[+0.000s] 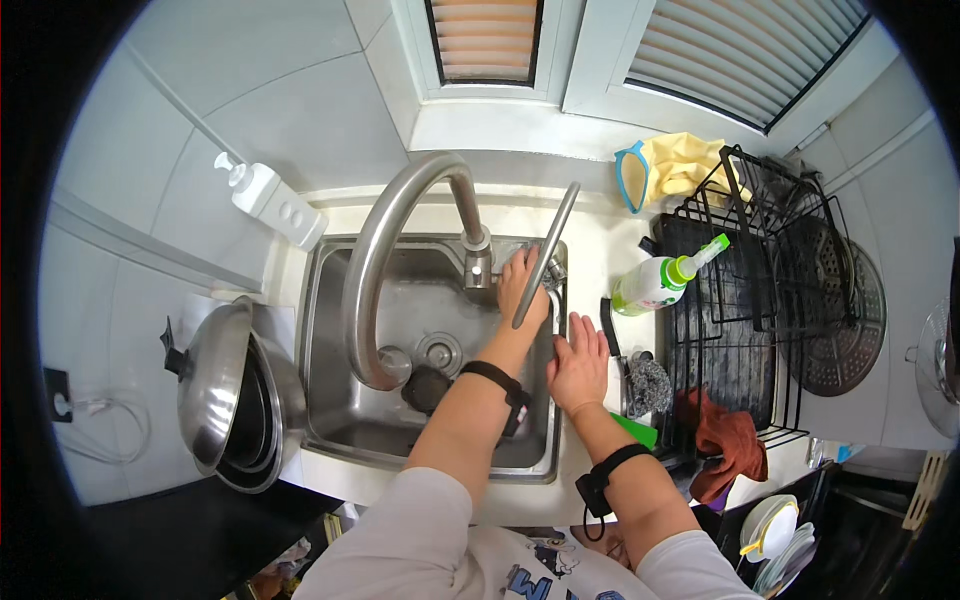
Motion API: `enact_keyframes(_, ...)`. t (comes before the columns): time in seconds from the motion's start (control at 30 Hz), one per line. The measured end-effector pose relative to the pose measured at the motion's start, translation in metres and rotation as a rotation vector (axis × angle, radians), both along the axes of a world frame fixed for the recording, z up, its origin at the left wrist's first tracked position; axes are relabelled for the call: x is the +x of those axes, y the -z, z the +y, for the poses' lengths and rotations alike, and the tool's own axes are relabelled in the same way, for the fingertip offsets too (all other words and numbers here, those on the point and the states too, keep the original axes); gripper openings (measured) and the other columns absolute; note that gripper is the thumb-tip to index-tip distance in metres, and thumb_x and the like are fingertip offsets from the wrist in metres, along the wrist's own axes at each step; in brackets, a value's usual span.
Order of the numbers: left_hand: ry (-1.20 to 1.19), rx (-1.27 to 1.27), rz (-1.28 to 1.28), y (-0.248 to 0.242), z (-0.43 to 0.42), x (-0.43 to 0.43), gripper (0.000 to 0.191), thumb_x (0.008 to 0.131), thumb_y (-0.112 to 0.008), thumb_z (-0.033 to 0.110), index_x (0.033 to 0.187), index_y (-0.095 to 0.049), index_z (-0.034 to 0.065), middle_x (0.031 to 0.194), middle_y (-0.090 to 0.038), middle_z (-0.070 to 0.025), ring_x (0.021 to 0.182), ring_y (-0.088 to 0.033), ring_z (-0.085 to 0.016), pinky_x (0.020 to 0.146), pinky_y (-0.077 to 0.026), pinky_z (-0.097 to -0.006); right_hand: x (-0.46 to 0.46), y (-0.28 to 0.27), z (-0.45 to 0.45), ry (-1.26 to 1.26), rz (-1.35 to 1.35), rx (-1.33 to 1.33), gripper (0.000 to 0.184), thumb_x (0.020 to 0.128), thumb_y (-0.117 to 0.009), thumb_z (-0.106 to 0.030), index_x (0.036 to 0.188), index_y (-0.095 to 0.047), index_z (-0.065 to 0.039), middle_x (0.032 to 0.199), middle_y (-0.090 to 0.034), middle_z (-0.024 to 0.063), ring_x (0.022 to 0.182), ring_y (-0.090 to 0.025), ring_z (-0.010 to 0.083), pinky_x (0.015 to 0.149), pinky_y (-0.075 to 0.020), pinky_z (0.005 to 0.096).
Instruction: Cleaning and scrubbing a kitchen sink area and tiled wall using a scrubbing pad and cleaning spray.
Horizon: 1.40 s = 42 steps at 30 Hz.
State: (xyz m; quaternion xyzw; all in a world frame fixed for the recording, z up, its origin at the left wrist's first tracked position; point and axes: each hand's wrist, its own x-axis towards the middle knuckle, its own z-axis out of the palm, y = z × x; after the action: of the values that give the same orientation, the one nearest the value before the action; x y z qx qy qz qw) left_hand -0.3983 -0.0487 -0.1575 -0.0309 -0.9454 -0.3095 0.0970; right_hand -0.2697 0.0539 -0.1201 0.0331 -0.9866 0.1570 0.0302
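Observation:
The stainless steel sink [352,420] lies before me, with a tall curved faucet [367,247] rising over it. My left hand [523,296] reaches over the basin to its back right corner, beneath the long faucet lever [551,247]. Its fingertips are by a shiny metal fitting [556,274]; the lever partly covers them, so I cannot tell whether they grip anything. My right hand [581,367] rests palm down on the right sink rim and counter, holding nothing, fingers slightly apart. Around the drain strainer [439,352] are a dark round object [426,390] and a clear round piece partly behind the spout.
Right of the sink stand a spray bottle [649,286], steel wool [649,386], a green sponge [636,430] and a black dish rack [750,315] with a brown cloth [724,442]. Yellow rubber gloves [675,169] lie behind. Stacked pans [214,390] and a white pump bottle [277,206] stand left.

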Motion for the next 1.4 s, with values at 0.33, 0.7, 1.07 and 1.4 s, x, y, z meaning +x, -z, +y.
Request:
enact_keyframes(0.33,0.127,0.083,0.012,0.022,-0.009,0.042,0.043,0.083,-0.051,0.003,0.126,-0.053,0.0086,0.127,-0.05,-0.0138,0.107,-0.054,-0.037,0.09,-0.045,-0.0463,0.002,-0.001,0.0,0.002,-0.004,0.022,0.038,0.073,-0.064,-0.017,0.11,-0.064,-0.008,0.144,-0.037,0.0164,0.139,-0.027,0.0312,0.113,-0.0189,0.0483)
enact_keyframes(0.7,0.064,0.252,-0.086,0.004,-0.006,0.039,0.057,0.077,-0.052,-0.006,0.133,-0.046,0.0061,0.132,-0.045,-0.0149,0.116,-0.049,-0.039,0.097,-0.044,-0.0433,0.0,-0.005,-0.002,0.017,0.058,-0.043,0.058,0.073,-0.062,-0.011,0.128,-0.046,-0.003,0.139,-0.04,0.0178,0.133,-0.033,0.0346,0.112,-0.0231,0.0484)
enact_keyframes(1.07,0.535,0.221,-0.142,0.022,-0.02,0.058,0.071,0.073,-0.045,-0.013,0.142,-0.036,0.0005,0.147,-0.033,-0.0236,0.127,-0.04,-0.043,0.106,-0.036,-0.0408,0.001,0.008,-0.001,0.091,0.204,-0.165,0.051,0.08,-0.056,-0.008,0.129,-0.043,0.002,0.128,-0.046,0.0207,0.122,-0.041,0.0386,0.108,-0.0303,0.0469)
enact_keyframes(1.4,0.521,-0.054,-0.054,0.004,-0.044,0.032,0.053,0.079,-0.051,-0.008,0.129,-0.05,0.0105,0.125,-0.051,-0.0123,0.11,-0.053,-0.036,0.087,-0.05,-0.0442,0.003,0.012,-0.001,0.126,0.218,-0.195,0.041,0.084,-0.054,-0.008,0.124,-0.047,0.001,0.123,-0.05,0.0207,0.121,-0.044,0.037,0.105,-0.0331,0.0458)
